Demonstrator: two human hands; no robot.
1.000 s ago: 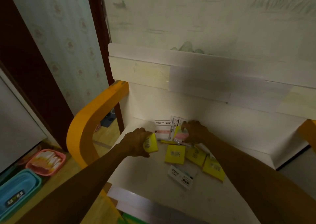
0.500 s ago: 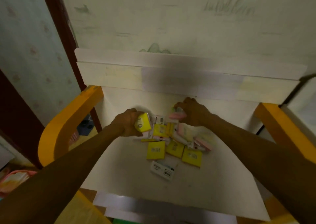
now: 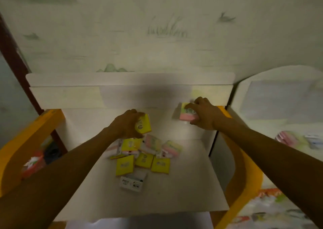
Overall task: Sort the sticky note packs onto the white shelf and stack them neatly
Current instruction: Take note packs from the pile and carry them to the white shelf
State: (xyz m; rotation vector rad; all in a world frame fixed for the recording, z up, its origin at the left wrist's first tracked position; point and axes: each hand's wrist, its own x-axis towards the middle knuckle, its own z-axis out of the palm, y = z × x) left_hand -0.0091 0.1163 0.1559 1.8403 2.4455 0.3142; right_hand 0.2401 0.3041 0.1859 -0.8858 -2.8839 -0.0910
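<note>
My left hand [image 3: 128, 125] grips a yellow sticky note pack [image 3: 144, 124] above the pile on the white shelf [image 3: 183, 190]. My right hand [image 3: 204, 114] holds a pink, yellow and green pack [image 3: 186, 114] in the air near the shelf's back right corner. Below lies a loose pile: several flat yellow packs [image 3: 125, 165], pastel multicolour packs [image 3: 172, 148] and a white labelled pack [image 3: 133, 181] nearest me.
Orange curved side panels [image 3: 22, 152] flank the shelf. A white shelf back board [image 3: 122, 92] stands against the wallpapered wall. To the right is a second white unit [image 3: 279, 106] with pastel packs [image 3: 288, 140] on it. Red and dark items [image 3: 35, 162] sit lower left.
My right hand has lifted the pastel pack off the pile and carried it to the right. My left hand still holds the yellow pack. The view has swung to the right.
</note>
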